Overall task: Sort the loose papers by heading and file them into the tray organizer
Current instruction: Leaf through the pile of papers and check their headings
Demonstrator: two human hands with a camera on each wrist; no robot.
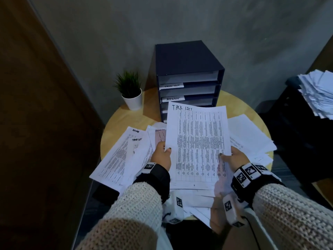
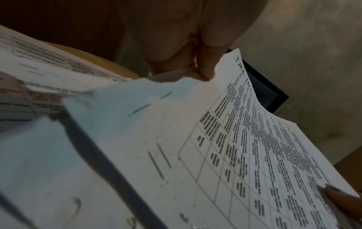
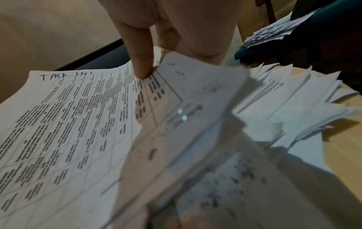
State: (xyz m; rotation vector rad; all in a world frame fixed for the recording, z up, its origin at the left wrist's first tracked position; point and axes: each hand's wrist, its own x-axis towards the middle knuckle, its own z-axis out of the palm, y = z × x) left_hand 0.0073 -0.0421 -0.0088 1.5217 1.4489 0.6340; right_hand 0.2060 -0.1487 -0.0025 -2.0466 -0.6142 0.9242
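Left hand (image 2: 176,51) at top centre, fingers (image 2: 205,68) curled over the left edge of a sheet (image 2: 245,139); sheet tilted, printed with a ruled table of dense text, handwritten heading partly legible, starting "TA"; a fingertip (image 2: 340,196) of the other hand presses the sheet at lower right; more printed papers (image 2: 39,65) lie at left on a tan table (image 2: 109,60); dark organizer (image 2: 268,96) corner shows behind the sheet; grey wall (image 2: 313,54) beyond; foreground papers blurred.
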